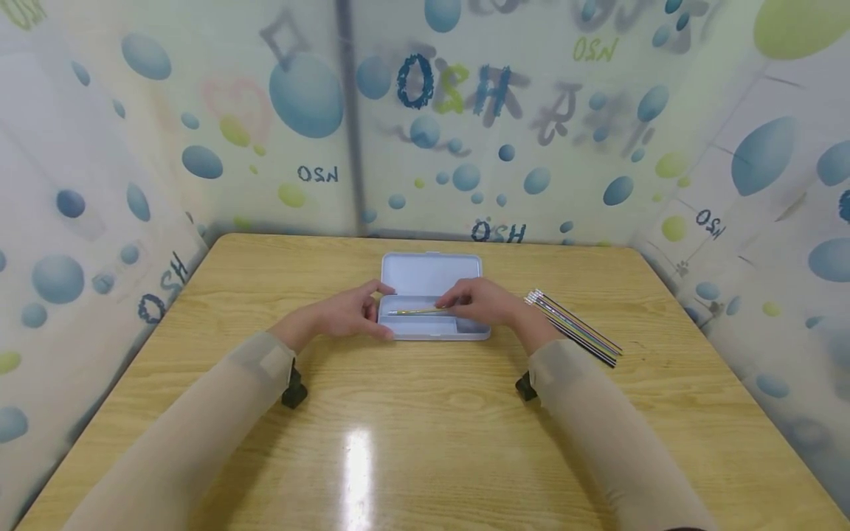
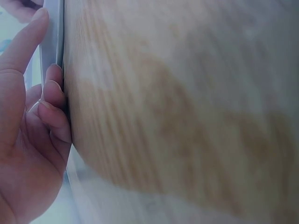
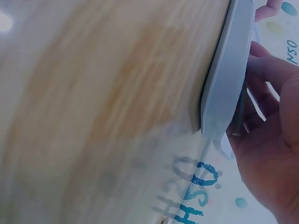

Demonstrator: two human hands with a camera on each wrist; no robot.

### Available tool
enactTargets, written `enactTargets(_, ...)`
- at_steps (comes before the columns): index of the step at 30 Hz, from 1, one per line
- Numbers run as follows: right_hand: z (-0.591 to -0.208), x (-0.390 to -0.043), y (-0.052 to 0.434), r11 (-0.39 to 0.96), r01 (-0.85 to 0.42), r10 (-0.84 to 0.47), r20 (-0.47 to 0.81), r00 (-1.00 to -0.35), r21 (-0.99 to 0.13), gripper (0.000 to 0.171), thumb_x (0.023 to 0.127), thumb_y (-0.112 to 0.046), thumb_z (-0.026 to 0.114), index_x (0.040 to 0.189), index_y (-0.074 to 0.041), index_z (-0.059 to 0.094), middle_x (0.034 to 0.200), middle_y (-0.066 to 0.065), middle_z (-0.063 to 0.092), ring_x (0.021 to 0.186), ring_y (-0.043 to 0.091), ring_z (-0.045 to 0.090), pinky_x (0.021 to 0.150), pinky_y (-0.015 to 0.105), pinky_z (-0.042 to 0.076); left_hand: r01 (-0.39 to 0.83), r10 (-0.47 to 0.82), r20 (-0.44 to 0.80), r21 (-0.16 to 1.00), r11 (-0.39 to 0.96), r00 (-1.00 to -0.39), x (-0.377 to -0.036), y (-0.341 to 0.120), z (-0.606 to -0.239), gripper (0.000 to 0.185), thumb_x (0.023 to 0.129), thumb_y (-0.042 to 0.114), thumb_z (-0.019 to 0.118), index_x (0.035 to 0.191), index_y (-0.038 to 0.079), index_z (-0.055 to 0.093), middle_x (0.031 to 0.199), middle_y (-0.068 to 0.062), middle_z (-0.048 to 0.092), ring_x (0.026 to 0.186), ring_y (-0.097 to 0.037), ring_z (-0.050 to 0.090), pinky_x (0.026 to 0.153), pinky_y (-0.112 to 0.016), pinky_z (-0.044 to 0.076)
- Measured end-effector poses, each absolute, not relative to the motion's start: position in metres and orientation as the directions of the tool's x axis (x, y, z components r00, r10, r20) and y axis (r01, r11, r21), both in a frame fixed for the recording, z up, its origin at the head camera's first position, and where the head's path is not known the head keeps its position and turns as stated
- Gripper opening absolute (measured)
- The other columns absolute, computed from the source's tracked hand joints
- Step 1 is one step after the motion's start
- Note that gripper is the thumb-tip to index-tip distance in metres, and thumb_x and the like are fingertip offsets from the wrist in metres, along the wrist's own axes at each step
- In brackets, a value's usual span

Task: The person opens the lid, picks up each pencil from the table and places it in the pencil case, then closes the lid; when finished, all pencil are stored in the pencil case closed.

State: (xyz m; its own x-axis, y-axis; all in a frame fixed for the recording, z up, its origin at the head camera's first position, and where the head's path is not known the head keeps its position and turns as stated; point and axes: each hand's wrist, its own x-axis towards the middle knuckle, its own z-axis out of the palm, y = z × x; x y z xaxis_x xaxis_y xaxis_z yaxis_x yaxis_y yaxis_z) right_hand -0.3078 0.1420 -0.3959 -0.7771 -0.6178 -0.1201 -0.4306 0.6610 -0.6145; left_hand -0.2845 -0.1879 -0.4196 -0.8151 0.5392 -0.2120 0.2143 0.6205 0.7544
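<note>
From the head view, the open pencil case (image 1: 432,295) lies between both hands: the left hand (image 1: 348,313) curls around its left end, while the right hand (image 1: 481,302) pinches a yellow pencil (image 1: 418,311) over the tray. More pencils (image 1: 574,327) lie just right of that hand.

In the left wrist view, curled fingers (image 2: 53,100) press the case edge (image 2: 56,32).

In the right wrist view, the right hand's fingers (image 3: 271,70) lie just behind the case (image 3: 229,79).

Bright, even light with overhead glare on the table (image 1: 358,457); both wrist views look blurred, perhaps from closeness.
</note>
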Motion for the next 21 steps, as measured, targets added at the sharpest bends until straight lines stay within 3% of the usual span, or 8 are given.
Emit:
enactTargets(8, -0.3976, -0.3082, 0.1387, 0.683, -0.408, -0.607, -0.16, -0.779, -0.606, 0.027, 0.11, -0.011, 0.065, 0.13, -0.02, 0.082, 0.138, 0.004, 0.076, 0.136, 0.026, 0.066, 0.12, 0.049, 0.05, 0.21, 0.543, -0.225, 0.753, 0.624, -0.809, -0.2844, -0.1866, -0.4188, 0.091, 0.094, 0.039, 0.09, 0.163, 0.015, 0.036, 0.094, -0.005, 0.062, 0.087, -0.019, 0.056, 0.085, -0.033, 0.045)
enactTargets(21, -0.3995, -0.309, 0.1365, 0.673, -0.422, -0.621, -0.154, -0.769, -0.607, 0.026, 0.111, -0.012, 0.065, 0.131, -0.017, 0.08, 0.139, 0.005, 0.076, 0.135, 0.026, 0.067, 0.119, 0.05, 0.05, 0.211, 0.538, -0.218, 0.752, 0.625, -0.814, -0.284, -0.187, -0.4193, 0.09, 0.094, 0.037, 0.09, 0.163, 0.014, 0.036, 0.093, -0.005, 0.061, 0.087, -0.02, 0.055, 0.084, -0.033, 0.044)
